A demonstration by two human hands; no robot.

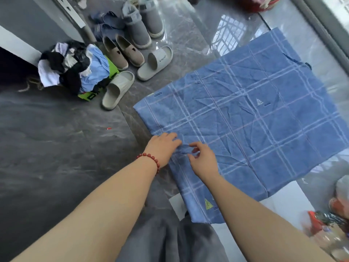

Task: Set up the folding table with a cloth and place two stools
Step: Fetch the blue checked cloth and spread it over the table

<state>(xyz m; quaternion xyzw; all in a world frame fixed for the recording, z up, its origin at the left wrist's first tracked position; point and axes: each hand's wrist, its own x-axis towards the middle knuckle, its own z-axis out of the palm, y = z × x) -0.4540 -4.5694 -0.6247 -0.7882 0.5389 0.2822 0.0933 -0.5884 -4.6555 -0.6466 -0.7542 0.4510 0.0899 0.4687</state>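
Nearest, just below the hanging near corner of the cloth (pixel 245 120), a strip of bare white table (pixel 283 203), so unfolded and covered already, by the look of it. At the cloth's near-left edge, pressing down with the left hand (pixel 164 146), fingers straight and flat, red bead bracelet (pixel 149 157) at the wrist; likely pinning the fabric against sliding. Just right of that, on the same stretch of cloth, pinching up a small pucker with the right hand (pixel 203 159), thumb and forefinger curled round it; probably to draw out the crease between the two hands. Spread nearly flat over the table, though wrinkled, and lying cornerwise: one corner toward the body, the opposite one pointing away and to the right. Close to square, so no clear long axis. Beyond the cloth's left corner, on the floor, pale slippers (pixel 118 89); further left, a pile of clothes (pixel 73 67); farther off, tan loafers (pixel 122 52), then grey boots (pixel 143 25).
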